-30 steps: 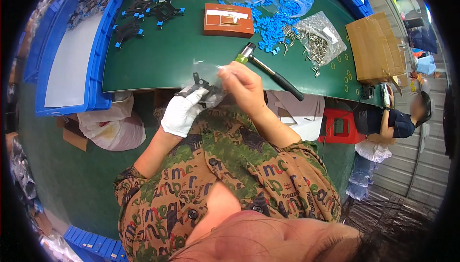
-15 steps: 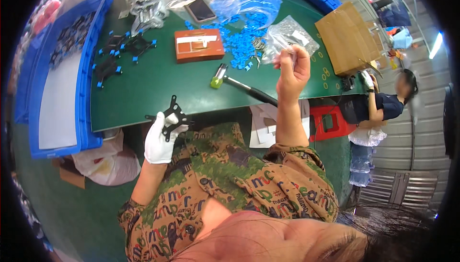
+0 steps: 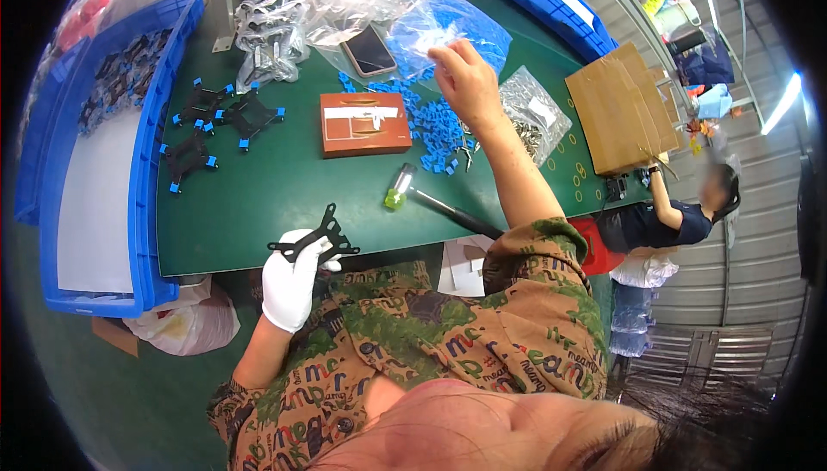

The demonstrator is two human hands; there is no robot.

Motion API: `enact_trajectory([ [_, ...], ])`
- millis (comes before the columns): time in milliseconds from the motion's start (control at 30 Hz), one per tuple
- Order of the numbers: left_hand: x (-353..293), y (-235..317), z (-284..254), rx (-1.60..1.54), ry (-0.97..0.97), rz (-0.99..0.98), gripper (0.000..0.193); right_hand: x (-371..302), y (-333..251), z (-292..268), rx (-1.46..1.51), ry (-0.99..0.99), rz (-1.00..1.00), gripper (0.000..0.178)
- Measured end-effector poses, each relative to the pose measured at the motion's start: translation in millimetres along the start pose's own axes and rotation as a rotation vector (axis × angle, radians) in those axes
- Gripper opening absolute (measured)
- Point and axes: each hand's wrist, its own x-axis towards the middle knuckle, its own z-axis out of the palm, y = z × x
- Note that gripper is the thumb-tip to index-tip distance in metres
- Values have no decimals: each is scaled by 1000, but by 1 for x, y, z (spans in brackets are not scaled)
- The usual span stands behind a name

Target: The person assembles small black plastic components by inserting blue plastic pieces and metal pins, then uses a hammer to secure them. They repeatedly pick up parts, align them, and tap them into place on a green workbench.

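Note:
In my white-gloved left hand (image 3: 290, 292), near the table's front edge, is a black X-shaped bracket (image 3: 315, 243), gripped by one side. My bare right hand (image 3: 468, 83) hovers over the far part of the table, in front of a blue plastic bag (image 3: 457, 27). Its fingers are curled together, and what they hold, if anything, is too small to make out. Below it lies a pile of small blue clips (image 3: 435, 126). A hammer (image 3: 444, 205) with a green and clear head rests nearer me. Several black brackets with blue ends (image 3: 250, 116) lie to the left.
An orange-brown box (image 3: 362, 139) and a phone (image 3: 369, 50) are mid-table. A blue crate (image 3: 146, 212) of brackets stands left. Bagged metal parts (image 3: 534, 118), yellow rings (image 3: 579, 180) and a cardboard carton (image 3: 616, 113) are at right. A co-worker (image 3: 676, 217) is beyond.
My right hand has moved left and farther over the table, toward the blue bag. My left hand has turned the bracket slightly and still holds it. The whole view has shifted a little.

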Motion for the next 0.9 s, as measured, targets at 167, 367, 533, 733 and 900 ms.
enact_trajectory([
  [167, 31, 2, -14, 179, -4, 84, 19, 50, 3, 65, -123, -283, -66, 21],
  [367, 32, 3, -14, 320, -26, 197, 11, 86, 67, 161, -311, -421, 78, 15],
  [533, 31, 3, -18, 345, -53, 255, 9, 130, 94, 227, -257, -140, 122, 34],
  [733, 29, 6, -18, 353, -38, 294, 10, 131, 77, 226, -281, -338, 176, 52],
  [900, 29, 3, -10, 113, 76, 169, 31, 66, 38, 123, -116, -208, -61, 37],
])
